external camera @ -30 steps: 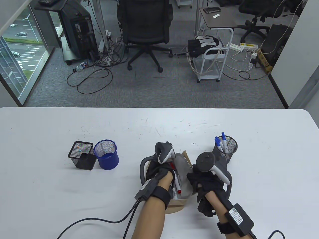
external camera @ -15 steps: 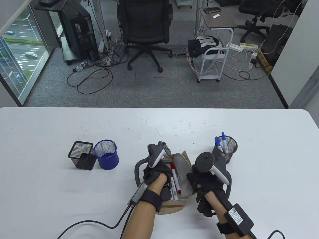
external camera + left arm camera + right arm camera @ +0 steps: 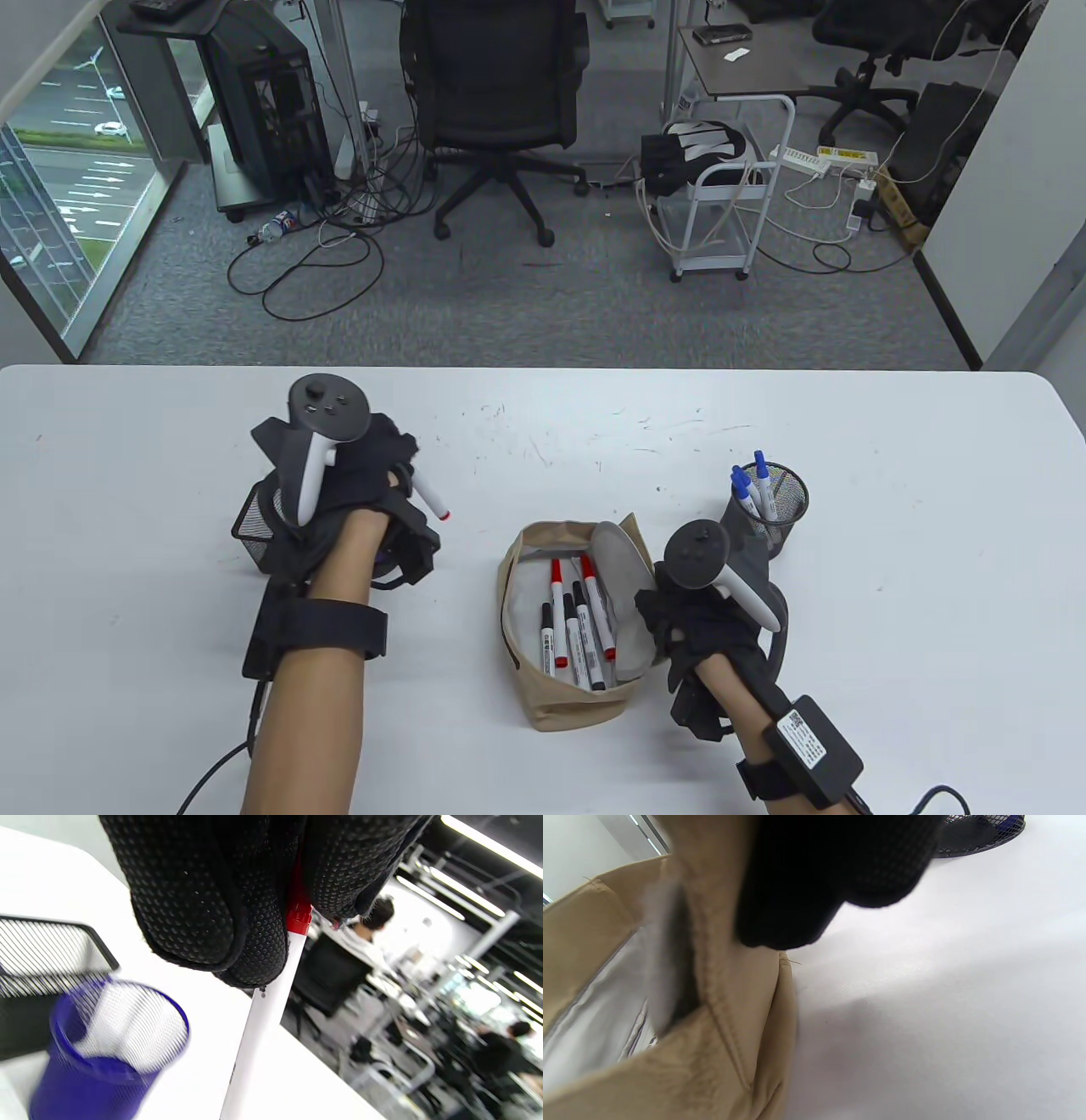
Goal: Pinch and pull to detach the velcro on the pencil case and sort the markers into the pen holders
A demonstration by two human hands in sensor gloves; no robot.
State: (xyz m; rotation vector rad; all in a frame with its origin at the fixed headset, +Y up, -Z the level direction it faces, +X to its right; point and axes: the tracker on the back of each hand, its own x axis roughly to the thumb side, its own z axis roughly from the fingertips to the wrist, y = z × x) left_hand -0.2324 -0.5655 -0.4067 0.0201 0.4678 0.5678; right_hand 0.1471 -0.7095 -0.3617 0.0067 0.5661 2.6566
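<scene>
Two hands [image 3: 339, 475] [image 3: 704, 628] flanking open pencil case [image 3: 573, 705]

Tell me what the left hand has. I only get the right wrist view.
Observer: The left hand pinches a red-capped marker, fingers near the cap.
Operator: Dropped in yet?
Observer: No. In the left wrist view it hangs beside the blue holder, outside its rim.
Operator: Case empty?
Observer: No. The pencil case holds several red- and black-capped markers.
</scene>
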